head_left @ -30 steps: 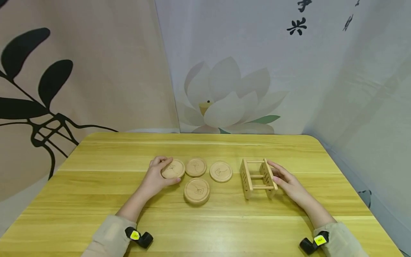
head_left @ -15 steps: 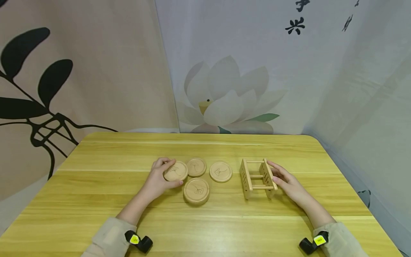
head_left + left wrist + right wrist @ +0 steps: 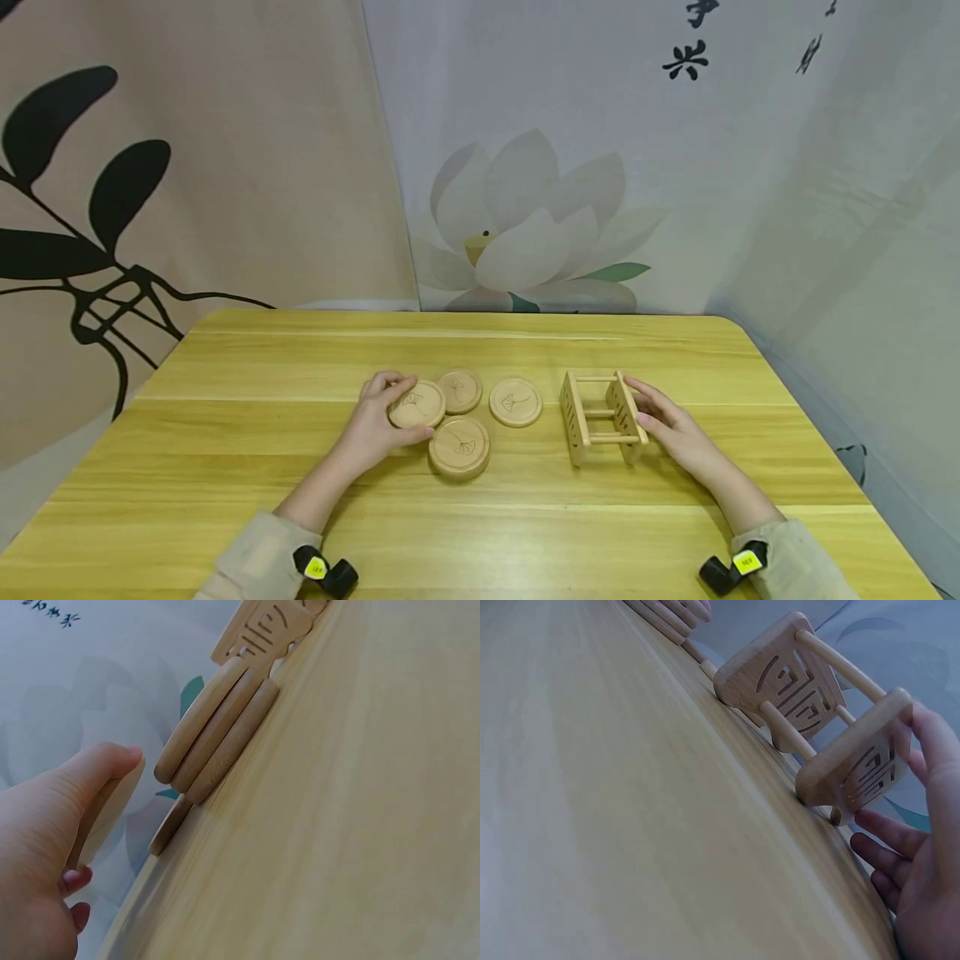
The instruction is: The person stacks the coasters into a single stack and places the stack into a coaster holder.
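My left hand [image 3: 372,429] grips a round wooden coaster [image 3: 417,406] by its edge, thumb on the near side and fingers on the far side. In the left wrist view that coaster [image 3: 106,814] is tilted and raised off the table. Close beside it, a coaster stack [image 3: 460,446] stands nearer to me. Another coaster [image 3: 459,392] lies just behind, and one more coaster [image 3: 516,402] lies to the right. Each shows an engraved plant motif. My right hand [image 3: 675,429] holds the right side panel of a small wooden rack [image 3: 600,412], fingertips at its edges.
The rack has two cut-out side panels joined by round bars, and it stands on the wooden table [image 3: 525,542]. Behind the table hangs a printed cloth backdrop [image 3: 555,100]. Each sleeve carries a black wrist camera [image 3: 326,571].
My left hand has moved slightly right with the coaster, which now overlaps the back coaster and comes up to the stack in the head view. My right hand and the rack stay put.
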`<move>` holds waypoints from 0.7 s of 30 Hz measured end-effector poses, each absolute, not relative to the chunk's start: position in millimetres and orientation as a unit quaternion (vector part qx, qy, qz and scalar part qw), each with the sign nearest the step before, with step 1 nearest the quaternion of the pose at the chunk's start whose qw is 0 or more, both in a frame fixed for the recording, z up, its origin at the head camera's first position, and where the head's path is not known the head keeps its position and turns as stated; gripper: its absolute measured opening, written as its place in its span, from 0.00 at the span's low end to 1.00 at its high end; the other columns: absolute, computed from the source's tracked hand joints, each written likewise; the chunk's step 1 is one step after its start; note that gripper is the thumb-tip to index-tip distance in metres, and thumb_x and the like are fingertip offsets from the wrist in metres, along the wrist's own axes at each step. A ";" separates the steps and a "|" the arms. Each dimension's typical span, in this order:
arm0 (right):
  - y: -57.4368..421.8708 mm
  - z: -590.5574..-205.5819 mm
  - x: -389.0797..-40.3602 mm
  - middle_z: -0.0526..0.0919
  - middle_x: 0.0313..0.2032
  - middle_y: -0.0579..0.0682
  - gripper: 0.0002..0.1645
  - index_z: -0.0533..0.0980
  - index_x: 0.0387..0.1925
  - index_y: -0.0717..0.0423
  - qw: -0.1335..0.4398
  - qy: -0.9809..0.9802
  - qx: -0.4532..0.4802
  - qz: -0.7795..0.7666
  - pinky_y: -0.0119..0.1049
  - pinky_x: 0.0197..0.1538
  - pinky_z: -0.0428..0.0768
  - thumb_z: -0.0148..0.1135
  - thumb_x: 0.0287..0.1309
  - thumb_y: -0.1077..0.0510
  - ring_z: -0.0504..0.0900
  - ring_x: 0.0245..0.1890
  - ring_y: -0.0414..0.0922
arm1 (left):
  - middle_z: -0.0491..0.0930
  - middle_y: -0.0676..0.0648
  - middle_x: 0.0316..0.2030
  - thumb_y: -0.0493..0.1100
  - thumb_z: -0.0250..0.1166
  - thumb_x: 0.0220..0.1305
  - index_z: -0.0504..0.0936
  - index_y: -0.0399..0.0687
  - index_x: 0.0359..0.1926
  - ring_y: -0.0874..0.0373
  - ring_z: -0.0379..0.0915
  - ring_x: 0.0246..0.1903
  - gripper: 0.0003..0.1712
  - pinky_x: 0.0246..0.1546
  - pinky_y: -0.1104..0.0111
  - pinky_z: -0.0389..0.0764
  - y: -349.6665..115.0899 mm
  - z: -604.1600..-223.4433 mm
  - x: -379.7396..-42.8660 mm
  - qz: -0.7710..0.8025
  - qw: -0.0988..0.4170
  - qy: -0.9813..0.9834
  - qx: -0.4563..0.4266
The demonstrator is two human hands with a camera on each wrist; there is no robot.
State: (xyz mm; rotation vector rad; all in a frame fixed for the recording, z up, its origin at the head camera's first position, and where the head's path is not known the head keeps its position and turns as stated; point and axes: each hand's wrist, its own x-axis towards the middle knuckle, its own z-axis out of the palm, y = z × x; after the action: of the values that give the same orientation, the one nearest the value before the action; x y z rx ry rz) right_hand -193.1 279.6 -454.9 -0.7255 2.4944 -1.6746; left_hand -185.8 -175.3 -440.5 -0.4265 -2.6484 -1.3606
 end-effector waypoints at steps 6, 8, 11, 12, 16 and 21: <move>279.7 -454.9 -192.2 0.68 0.58 0.71 0.31 0.54 0.73 0.57 0.018 0.805 -0.249 -0.538 0.28 0.51 0.72 0.45 0.72 0.65 0.73 0.53 0.34 | 0.64 0.44 0.58 0.49 0.81 0.39 0.69 0.34 0.65 0.46 0.53 0.61 0.52 0.58 0.48 0.63 -171.1 -438.2 -182.8 -0.454 0.063 -0.877 -0.144; 279.3 -454.4 -192.2 0.68 0.58 0.71 0.31 0.54 0.73 0.57 0.019 0.805 -0.248 -0.539 0.28 0.51 0.72 0.45 0.72 0.65 0.73 0.53 0.35 | 0.64 0.45 0.58 0.49 0.81 0.39 0.69 0.35 0.65 0.47 0.53 0.61 0.52 0.58 0.48 0.63 -169.8 -437.4 -181.7 -0.456 0.059 -0.876 -0.143; 279.3 -454.9 -192.8 0.68 0.58 0.71 0.31 0.54 0.73 0.56 0.020 0.806 -0.243 -0.540 0.28 0.51 0.72 0.45 0.72 0.65 0.73 0.53 0.35 | 0.63 0.46 0.58 0.49 0.81 0.39 0.68 0.35 0.65 0.47 0.53 0.61 0.53 0.58 0.49 0.63 -167.6 -436.2 -179.8 -0.459 0.054 -0.875 -0.144; 279.4 -455.1 -193.1 0.68 0.58 0.71 0.31 0.54 0.73 0.56 0.020 0.806 -0.242 -0.540 0.28 0.52 0.72 0.45 0.72 0.65 0.73 0.53 0.35 | 0.63 0.45 0.58 0.49 0.81 0.39 0.68 0.35 0.65 0.47 0.52 0.61 0.53 0.58 0.48 0.63 -166.9 -435.7 -179.3 -0.461 0.053 -0.874 -0.145; 279.9 -455.6 -193.8 0.69 0.58 0.70 0.31 0.55 0.73 0.55 0.020 0.810 -0.238 -0.536 0.28 0.51 0.72 0.45 0.72 0.64 0.73 0.53 0.35 | 0.64 0.45 0.58 0.49 0.81 0.38 0.69 0.34 0.65 0.47 0.53 0.60 0.53 0.58 0.47 0.64 -164.1 -434.6 -177.8 -0.462 0.054 -0.873 -0.149; 279.8 -454.1 -193.5 0.69 0.59 0.69 0.31 0.55 0.73 0.55 0.026 0.809 -0.233 -0.539 0.28 0.52 0.71 0.46 0.72 0.63 0.73 0.53 0.34 | 0.63 0.46 0.58 0.49 0.81 0.39 0.69 0.35 0.65 0.48 0.53 0.60 0.53 0.58 0.48 0.64 -161.2 -435.1 -176.3 -0.463 0.049 -0.872 -0.153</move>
State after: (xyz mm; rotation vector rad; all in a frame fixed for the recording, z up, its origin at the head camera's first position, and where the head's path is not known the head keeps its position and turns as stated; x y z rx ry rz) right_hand -193.5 279.8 -454.1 -0.7191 2.5003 -1.6659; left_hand -176.3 -161.2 -435.1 -0.4661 -2.6558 -1.4121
